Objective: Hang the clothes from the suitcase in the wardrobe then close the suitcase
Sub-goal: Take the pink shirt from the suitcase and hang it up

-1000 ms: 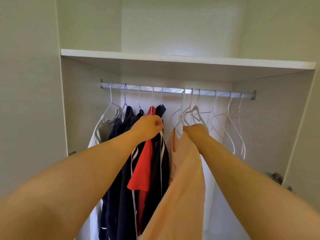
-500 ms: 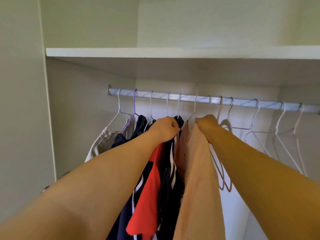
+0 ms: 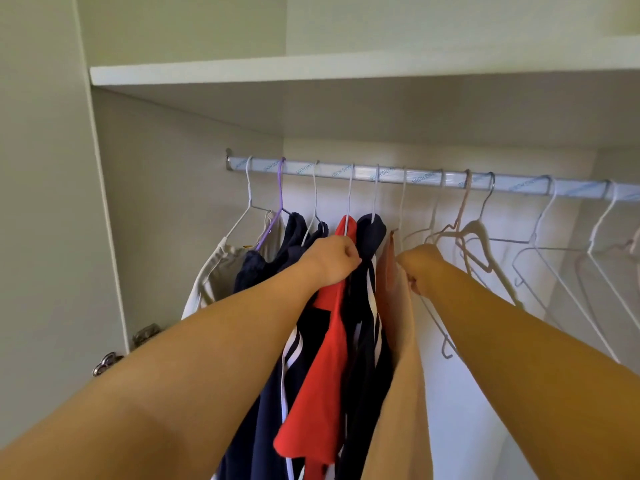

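Observation:
Inside the wardrobe a metal rail [image 3: 429, 177] carries several hangers. On its left part hang a cream garment [image 3: 211, 271], dark navy clothes [image 3: 372, 230] with white stripes and a red garment [image 3: 325, 368]. A peach garment [image 3: 398, 341] hangs on a hanger just right of them. My left hand [image 3: 334, 259] grips the fabric of the red and navy clothes near their tops. My right hand [image 3: 420, 268] pinches the top of the peach garment. The suitcase is out of view.
Several empty white and pink hangers [image 3: 481, 244] hang on the right part of the rail. A white shelf [image 3: 311, 71] runs above the rail. The left side panel [image 3: 52, 202] carries metal door hinges [image 3: 147, 334].
The view has moved closer and to the left. The peach garment's hanger now hangs on the rail beside the navy clothes, and my hands stay at the garment tops.

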`<state>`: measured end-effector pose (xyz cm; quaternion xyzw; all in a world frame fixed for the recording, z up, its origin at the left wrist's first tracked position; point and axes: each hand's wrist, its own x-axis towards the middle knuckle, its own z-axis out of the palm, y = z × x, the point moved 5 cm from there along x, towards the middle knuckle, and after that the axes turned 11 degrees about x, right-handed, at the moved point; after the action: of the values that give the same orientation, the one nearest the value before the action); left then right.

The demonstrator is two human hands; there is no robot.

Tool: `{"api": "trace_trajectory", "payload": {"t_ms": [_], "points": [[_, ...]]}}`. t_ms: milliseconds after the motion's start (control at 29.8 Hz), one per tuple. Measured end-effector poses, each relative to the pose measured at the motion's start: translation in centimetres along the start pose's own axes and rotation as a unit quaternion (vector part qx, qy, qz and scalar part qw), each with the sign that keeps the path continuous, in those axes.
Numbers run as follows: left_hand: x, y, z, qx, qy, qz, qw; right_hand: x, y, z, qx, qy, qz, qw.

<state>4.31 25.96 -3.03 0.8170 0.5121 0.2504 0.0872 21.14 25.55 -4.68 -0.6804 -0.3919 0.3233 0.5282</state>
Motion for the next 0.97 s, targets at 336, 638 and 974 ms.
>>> {"api": "trace_trajectory", "payload": {"t_ms": [336,638,974], "points": [[-9.6,-1.6,-1.9,-0.027,0.01,-0.017,0.999,-10.5,2.3,3.6,0.102,-0.036,-0.001,0.994],[-24.1,-7.6,-0.7,-0.04,0.016,-0.114,0.993,-24.7,10.1,9.3,0.096,-0.12,0.1,0.983],[-39.1,-12.6,6.0,-0.057,-0.079,-0.234,0.967,-36.2,21.5,11.4,0.051,-0.189,0.249,0.949]]}}
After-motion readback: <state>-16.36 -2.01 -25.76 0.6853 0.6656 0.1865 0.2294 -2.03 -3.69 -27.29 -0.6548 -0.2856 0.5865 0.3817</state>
